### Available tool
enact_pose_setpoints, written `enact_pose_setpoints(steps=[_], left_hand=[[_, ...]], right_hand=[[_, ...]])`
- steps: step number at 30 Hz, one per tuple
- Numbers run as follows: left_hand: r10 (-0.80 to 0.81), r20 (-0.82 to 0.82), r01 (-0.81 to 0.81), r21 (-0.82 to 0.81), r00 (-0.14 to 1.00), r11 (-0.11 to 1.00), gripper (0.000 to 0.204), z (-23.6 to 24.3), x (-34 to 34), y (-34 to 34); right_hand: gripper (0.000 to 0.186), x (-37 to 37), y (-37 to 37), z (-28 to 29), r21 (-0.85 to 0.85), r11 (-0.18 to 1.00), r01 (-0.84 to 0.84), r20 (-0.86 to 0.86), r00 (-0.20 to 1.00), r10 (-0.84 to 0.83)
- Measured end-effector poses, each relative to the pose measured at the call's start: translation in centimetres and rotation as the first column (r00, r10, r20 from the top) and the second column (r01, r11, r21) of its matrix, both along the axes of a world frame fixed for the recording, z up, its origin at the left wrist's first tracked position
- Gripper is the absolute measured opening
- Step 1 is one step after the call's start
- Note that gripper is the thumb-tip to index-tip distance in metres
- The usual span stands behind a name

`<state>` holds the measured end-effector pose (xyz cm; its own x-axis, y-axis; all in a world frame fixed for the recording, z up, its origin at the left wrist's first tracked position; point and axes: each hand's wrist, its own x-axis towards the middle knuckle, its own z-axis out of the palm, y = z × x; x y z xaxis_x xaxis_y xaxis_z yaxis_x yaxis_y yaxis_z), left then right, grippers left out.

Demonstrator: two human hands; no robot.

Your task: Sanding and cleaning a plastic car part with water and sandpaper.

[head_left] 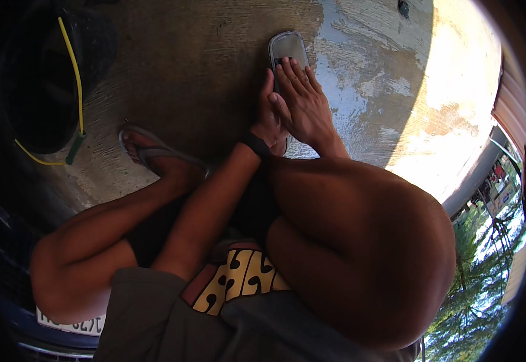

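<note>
On the floor ahead lies a grey slab with a rounded end and pale rim (pixel 288 43), shaped like a sandal's sole. My right hand (pixel 305 105) rests flat on it, fingers stretched out and a little apart. Something small and dark shows at its fingertips. My left hand (pixel 267 117), with a dark band (pixel 255 145) at the wrist, lies against the slab's left side. One of its fingers shows stretched out; the others are mostly hidden by my right hand. My left foot wears a grey flip-flop (pixel 154 149).
A black bucket (pixel 40 90) with a yellow handle (pixel 77 72) and green grip (pixel 76 148) stands at the left. Part of a dark vehicle with a white plate (pixel 70 321) is at the lower left. My bent right knee (pixel 420 259) takes up the right side. Sunlit concrete lies beyond.
</note>
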<state>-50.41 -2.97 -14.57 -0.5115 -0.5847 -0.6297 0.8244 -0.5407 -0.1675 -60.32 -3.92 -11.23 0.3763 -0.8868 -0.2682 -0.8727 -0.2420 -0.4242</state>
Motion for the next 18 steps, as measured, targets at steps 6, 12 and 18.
enact_pose_setpoints(steps=[6, 12, 18], left_hand=[[-0.169, 0.081, 0.165, 0.052, 0.982, 0.985, 0.08, 0.9, -0.6, -0.4], [-0.118, -0.139, 0.115, -0.027, 0.983, 0.993, 0.075, -1.8, 0.2, 0.6], [-0.275, 0.146, 0.243, 0.206, 0.95, 0.948, 0.079, 1.3, -0.6, -0.9]], right_hand=[[0.063, -1.4, -0.4, -0.2, 0.01, 0.999, -0.032, -0.07, 0.997, 0.033], [0.059, -2.0, 3.9, 1.5, 0.082, 0.996, -0.029, -0.005, 1.0, 0.03], [0.053, -1.4, -2.2, -1.0, -0.096, 0.995, 0.043, -0.11, 0.993, -0.053]])
